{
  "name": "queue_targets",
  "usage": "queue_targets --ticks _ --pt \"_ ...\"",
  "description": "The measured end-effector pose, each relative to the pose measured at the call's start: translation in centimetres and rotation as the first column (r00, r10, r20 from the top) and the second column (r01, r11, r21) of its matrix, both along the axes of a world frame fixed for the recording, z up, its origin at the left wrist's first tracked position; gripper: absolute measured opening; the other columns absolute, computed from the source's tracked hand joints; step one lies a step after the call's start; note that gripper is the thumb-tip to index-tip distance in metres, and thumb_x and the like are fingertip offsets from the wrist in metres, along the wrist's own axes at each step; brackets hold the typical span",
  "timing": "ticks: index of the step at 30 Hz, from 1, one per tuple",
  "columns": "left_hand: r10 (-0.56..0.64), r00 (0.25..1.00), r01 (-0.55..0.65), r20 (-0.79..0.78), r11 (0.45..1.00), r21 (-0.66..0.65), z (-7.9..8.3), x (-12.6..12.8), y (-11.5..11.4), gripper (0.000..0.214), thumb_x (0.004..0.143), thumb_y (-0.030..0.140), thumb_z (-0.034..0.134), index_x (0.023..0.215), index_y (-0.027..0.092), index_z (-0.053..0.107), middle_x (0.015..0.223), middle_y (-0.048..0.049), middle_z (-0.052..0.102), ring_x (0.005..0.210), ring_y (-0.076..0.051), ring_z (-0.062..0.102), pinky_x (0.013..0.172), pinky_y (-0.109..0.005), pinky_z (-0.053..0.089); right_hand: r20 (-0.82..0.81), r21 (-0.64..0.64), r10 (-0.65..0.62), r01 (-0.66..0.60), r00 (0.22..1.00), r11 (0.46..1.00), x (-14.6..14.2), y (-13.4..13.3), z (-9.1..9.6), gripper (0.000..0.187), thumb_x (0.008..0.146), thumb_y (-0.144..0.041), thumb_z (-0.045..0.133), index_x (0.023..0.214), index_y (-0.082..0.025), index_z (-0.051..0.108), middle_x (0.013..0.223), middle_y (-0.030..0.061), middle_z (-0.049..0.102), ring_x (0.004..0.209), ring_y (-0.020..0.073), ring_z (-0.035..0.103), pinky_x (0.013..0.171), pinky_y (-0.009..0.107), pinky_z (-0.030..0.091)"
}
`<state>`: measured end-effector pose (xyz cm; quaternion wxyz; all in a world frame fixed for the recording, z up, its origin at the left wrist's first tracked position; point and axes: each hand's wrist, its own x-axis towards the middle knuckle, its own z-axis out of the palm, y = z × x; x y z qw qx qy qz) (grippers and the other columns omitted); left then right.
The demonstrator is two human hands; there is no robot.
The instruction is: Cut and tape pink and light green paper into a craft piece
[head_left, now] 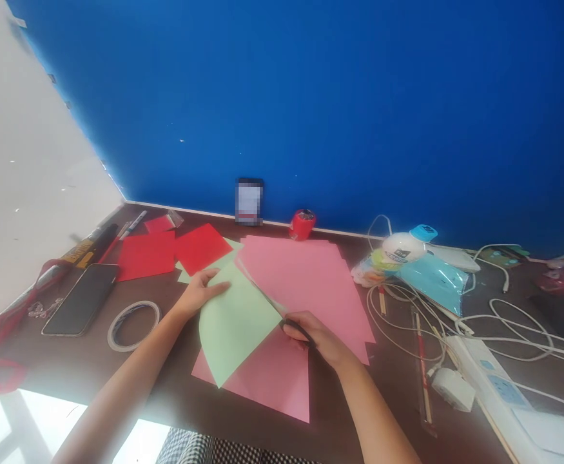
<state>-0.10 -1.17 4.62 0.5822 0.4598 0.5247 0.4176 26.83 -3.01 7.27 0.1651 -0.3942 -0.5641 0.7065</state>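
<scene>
My left hand point(205, 290) grips the upper left edge of a light green sheet of paper point(238, 322), thumb on top. In my right hand point(311, 332) is a pair of scissors point(297, 327), its dark handles showing at the sheet's right corner. The blades are mostly hidden by the paper. Beneath the green sheet lies a pink sheet point(282, 380), and more pink sheets point(301, 277) fan out behind it. Red paper point(202, 248) rests on other green paper just beyond my left hand.
On the left are a phone point(82, 299), a tape roll point(134, 327) and red paper point(146, 254). A red container point(303, 224) stands by the blue wall. To the right lie a white bottle point(402, 248), tangled cables point(407, 322) and a power strip point(494, 380).
</scene>
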Motion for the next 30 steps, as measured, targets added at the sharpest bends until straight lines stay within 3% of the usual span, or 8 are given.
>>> queue_targets --ticks 13,30 --pt "-0.004 1.0 0.004 0.016 1.0 0.015 -0.03 -0.19 0.05 0.045 0.061 0.045 0.07 0.093 0.014 0.064 0.086 -0.0081 0.067 0.07 -0.023 0.064 0.059 -0.031 0.051 -0.039 0.0 -0.032 0.032 0.999 1.0 -0.34 -0.19 0.24 0.041 0.072 -0.047 0.053 0.054 -0.02 0.028 0.056 -0.0065 0.022 0.049 0.0065 0.025 0.048 0.024 0.019" --pt "0.004 1.0 -0.004 0.004 1.0 -0.006 0.05 -0.3 0.07 0.046 0.06 0.048 0.069 0.092 0.015 0.064 0.08 -0.0061 0.068 0.066 -0.022 0.064 0.057 -0.031 0.05 0.028 0.017 -0.06 0.06 0.998 0.998 -0.12 0.04 -0.58 0.036 0.072 -0.043 0.059 0.056 -0.018 0.039 0.057 -0.0056 0.031 0.051 0.0068 0.03 0.048 0.023 0.022"
